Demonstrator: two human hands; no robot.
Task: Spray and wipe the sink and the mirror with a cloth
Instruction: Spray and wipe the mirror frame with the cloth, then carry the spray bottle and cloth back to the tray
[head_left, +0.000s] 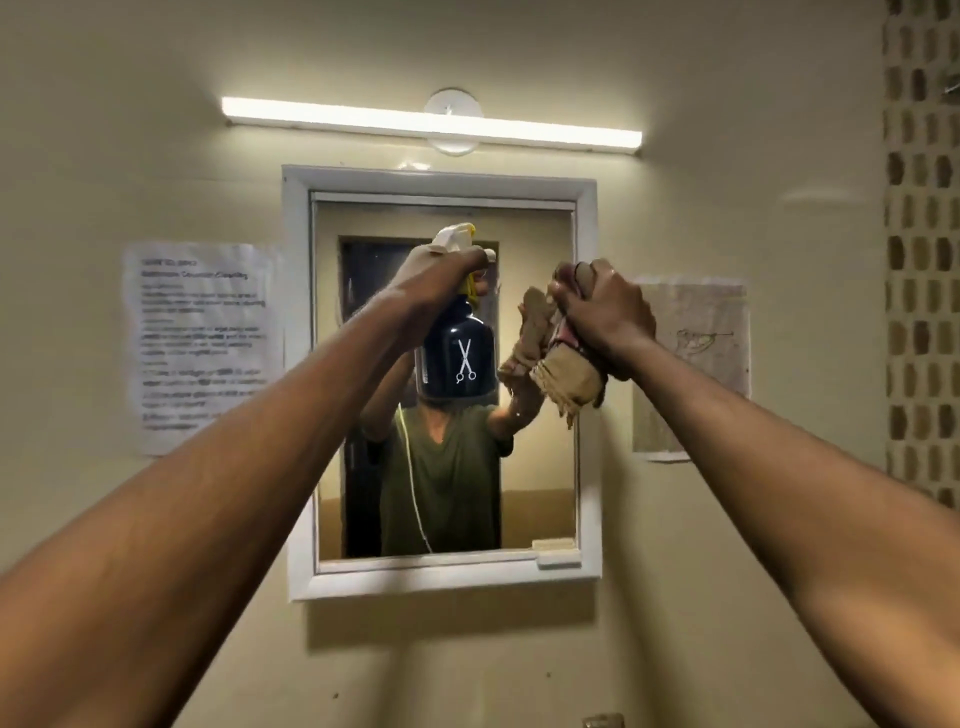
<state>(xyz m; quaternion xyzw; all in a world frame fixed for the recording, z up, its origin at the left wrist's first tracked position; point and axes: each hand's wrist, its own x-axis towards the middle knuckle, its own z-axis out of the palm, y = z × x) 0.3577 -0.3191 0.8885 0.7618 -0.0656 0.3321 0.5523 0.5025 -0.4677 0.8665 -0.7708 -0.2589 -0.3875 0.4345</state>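
Note:
A white-framed mirror (586, 364) hangs on the beige wall straight ahead. My left hand (441, 273) grips the neck and trigger of a black spray bottle (457, 358) with a white scissors mark and a white and yellow head, held upright in front of the mirror's upper middle. My right hand (605, 312) grips a bunched tan cloth (569, 379) with a pink edge, raised at the mirror's upper right. The cloth hangs below my fist. The mirror reflects a person in a green shirt. The sink is out of view.
A lit tube lamp (431, 122) runs above the mirror. A printed notice (202, 343) is taped to the wall on the left, a faded paper (696, 364) on the right. A patterned vent block wall (922, 249) stands at far right. A tap top (602, 721) peeks in at the bottom edge.

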